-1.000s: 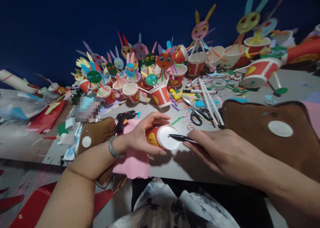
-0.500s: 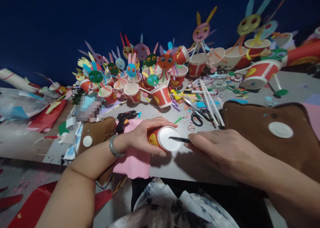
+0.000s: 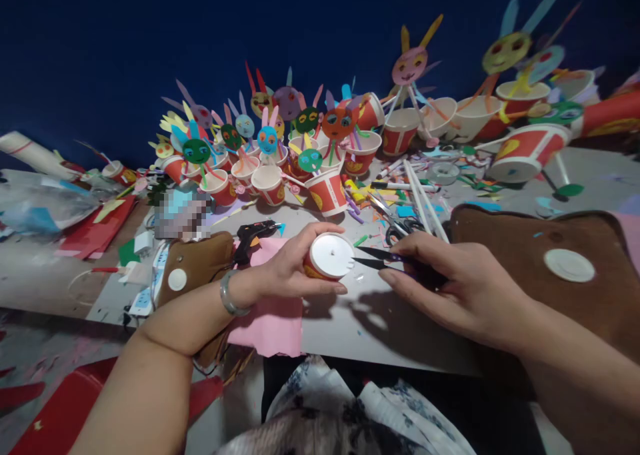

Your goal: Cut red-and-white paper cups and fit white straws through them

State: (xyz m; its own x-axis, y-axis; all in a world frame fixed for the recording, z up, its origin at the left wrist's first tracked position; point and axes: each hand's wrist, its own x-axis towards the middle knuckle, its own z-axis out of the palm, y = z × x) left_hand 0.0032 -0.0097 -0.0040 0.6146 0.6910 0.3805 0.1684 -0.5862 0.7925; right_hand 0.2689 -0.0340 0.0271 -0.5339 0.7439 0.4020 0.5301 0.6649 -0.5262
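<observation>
My left hand [image 3: 295, 262] wraps round a red paper cup [image 3: 314, 270] with its white base turned up towards me. A small dark hole shows near the middle of that base. In my right hand [image 3: 460, 288] is a pair of scissors [image 3: 379, 262], its dark blades spread apart and the tips beside the right rim of the cup's base. My fingers hide most of the scissors' handles. Pink paper [image 3: 273, 325] lies beneath my left wrist.
Paper-cup figures [image 3: 325, 192] with rabbit ears crowd the back of the table. A black glue gun [image 3: 250, 238], white paper straws [image 3: 425, 198] and a second pair of scissors [image 3: 395, 232] lie nearer. Brown hot-water bags [image 3: 520, 262] rest on both sides, with a power strip [image 3: 143, 300] at left.
The blades were together with the tip on the middle of the base; now they are spread at its right rim. The cup has tilted upward, and a hole shows in the base.
</observation>
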